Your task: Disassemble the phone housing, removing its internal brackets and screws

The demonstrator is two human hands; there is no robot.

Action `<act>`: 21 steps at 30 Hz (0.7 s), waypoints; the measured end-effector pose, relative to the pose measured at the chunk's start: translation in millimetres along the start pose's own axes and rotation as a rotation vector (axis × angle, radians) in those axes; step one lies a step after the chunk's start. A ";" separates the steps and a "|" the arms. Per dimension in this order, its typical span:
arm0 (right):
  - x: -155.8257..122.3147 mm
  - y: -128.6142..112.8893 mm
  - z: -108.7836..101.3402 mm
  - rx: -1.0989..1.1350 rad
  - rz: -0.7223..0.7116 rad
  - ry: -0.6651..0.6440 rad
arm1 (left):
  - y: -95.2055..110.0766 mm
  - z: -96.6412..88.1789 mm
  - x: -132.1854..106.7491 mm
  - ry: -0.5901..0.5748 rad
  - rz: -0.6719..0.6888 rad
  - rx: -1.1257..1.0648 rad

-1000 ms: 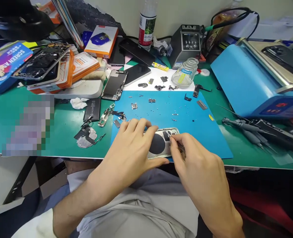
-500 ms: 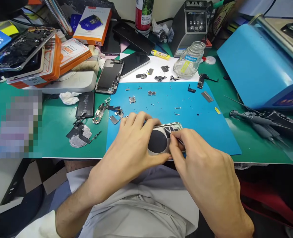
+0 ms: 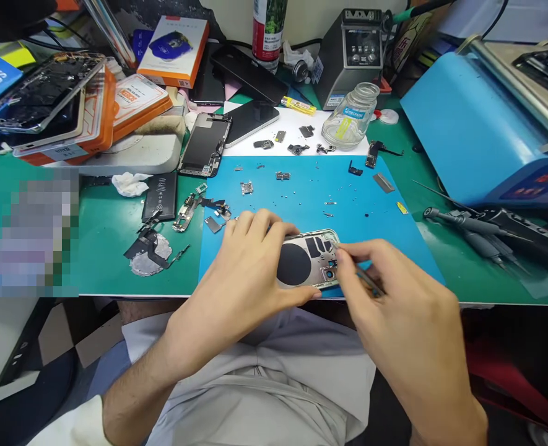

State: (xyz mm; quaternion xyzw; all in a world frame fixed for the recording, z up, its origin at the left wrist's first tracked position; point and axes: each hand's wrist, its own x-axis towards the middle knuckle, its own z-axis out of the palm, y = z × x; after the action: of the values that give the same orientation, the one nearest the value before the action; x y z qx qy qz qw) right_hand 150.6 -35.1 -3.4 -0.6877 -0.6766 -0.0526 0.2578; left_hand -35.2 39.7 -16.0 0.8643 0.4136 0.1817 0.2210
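Observation:
An opened phone housing (image 3: pixel 313 275) lies tilted at the near edge of the blue mat, its inside facing up. A round black pad (image 3: pixel 294 262) covers much of it, with smaller black patches and camera openings to the right. My left hand (image 3: pixel 255 266) grips the housing from the left, fingers over the far edge and thumb along the near edge. Between thumb and index finger, my right hand (image 3: pixel 389 310) pinches a slim metal tool (image 3: pixel 369 280), perhaps tweezers. Its tip is at the housing's upper right corner, partly hidden by my fingertips.
Tiny screws and small parts lie across the blue mat (image 3: pixel 255 241). A glass jar (image 3: pixel 352 118) stands behind. Screwdrivers (image 3: pixel 478 238) and a blue machine (image 3: pixel 459 130) are to the right. A battery (image 3: pixel 160 195), a phone screen (image 3: pixel 205 145) and stacked boxes (image 3: pixel 139 99) are to the left.
My right hand has moved right with the tool, from the middle of the housing to its right end. The camera openings are now uncovered. My left hand keeps its grip.

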 end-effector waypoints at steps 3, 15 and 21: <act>1.9 -5.8 3.0 -0.133 -0.080 -0.042 | 0.2 0.0 0.4 0.007 0.000 0.010; -2.2 -15.9 9.3 -0.334 -0.124 -0.031 | 0.6 2.0 -0.5 0.028 -0.014 0.009; -1.5 -16.6 9.7 -0.341 -0.135 -0.011 | 0.4 2.7 -1.9 0.036 -0.006 -0.002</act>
State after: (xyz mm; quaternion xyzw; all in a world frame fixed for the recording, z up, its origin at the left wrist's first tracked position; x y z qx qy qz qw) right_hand 131.8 -33.1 -7.6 -0.6749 -0.7038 -0.1798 0.1296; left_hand -34.7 37.3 -18.3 0.8595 0.4197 0.1971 0.2150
